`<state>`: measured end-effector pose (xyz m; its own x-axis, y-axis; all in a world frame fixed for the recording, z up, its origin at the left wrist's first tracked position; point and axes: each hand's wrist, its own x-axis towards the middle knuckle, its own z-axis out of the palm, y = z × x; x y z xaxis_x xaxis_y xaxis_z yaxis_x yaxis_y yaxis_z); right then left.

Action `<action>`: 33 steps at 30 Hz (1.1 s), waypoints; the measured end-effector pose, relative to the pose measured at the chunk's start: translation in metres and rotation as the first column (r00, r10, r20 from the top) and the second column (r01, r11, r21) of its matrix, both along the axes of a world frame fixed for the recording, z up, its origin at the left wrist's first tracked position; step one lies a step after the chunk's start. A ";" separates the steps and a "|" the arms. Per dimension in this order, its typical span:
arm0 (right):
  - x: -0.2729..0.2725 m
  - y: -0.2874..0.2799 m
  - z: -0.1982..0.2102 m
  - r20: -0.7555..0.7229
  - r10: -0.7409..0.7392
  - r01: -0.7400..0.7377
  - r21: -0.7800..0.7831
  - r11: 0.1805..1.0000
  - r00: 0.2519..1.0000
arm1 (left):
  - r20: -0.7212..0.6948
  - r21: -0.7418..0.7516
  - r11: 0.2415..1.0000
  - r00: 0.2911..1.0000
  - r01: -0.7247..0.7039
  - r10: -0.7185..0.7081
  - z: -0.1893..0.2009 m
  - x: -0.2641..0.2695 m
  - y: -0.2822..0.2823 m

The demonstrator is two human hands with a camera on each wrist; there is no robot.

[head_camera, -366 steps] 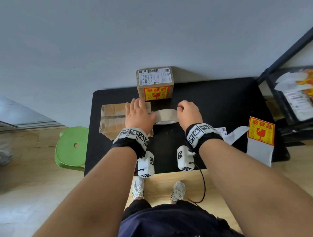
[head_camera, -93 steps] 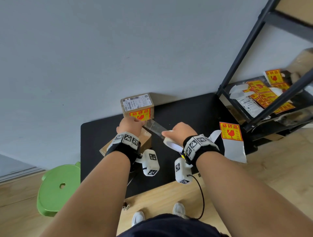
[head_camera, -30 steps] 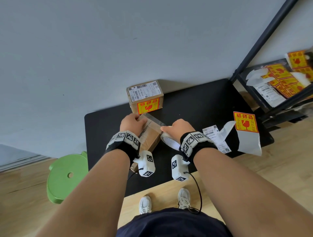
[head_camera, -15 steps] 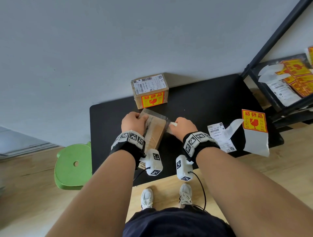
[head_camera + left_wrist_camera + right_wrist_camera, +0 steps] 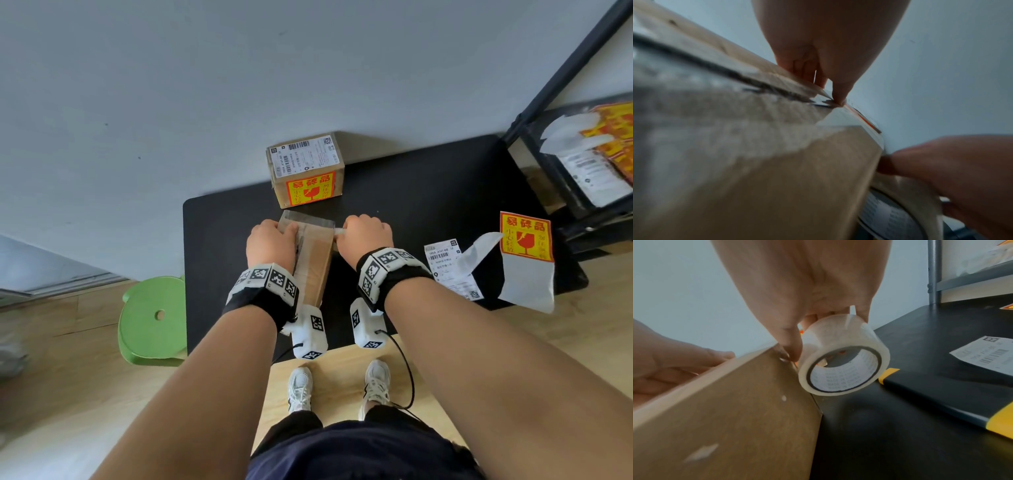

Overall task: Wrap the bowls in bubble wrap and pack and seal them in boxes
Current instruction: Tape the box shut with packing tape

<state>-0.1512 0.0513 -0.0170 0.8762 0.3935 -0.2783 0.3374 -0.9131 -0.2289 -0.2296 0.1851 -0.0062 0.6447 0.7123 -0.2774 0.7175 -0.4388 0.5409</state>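
Box (image 5: 313, 253) on table (image 5: 428, 192) centre, long axis 12–6. Left hand (image 5: 272, 245) at 9 clamps far-left corner; right hand (image 5: 366, 236) at 3 grasps tape roll (image 5: 842, 360), touching far-right edge, nearer for tape run.

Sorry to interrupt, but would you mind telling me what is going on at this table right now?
A person is taping a cardboard box shut on the black table. The left hand holds the box at its left side, while the right hand grips a roll of clear tape against the box's right edge, with tape laid across the box's far end. Another box, already labelled with a yellow fragile sticker, stands behind by the wall. A loose shipping label lies to the right.
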 end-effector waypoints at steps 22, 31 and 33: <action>-0.001 -0.040 0.006 -0.067 0.036 -0.019 0.242 0.970 0.997 | 0.089 0.470 0.770 0.845 0.431 -0.527 0.008 -0.028 -0.044; 0.009 -0.035 -0.002 -0.135 0.076 -0.037 0.273 0.961 0.988 | -0.341 0.475 0.637 0.794 0.608 -0.504 0.011 -0.020 -0.046; 0.010 -0.041 -0.005 -0.114 0.034 0.001 0.298 0.955 0.993 | -0.356 0.478 0.631 0.792 0.611 -0.496 0.007 -0.018 -0.051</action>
<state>-0.1408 0.0105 -0.0216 0.8374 0.4879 -0.2464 0.3066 -0.7925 -0.5272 -0.2479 0.1343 0.0004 0.9490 0.2949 -0.1119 0.2933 -0.9555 -0.0309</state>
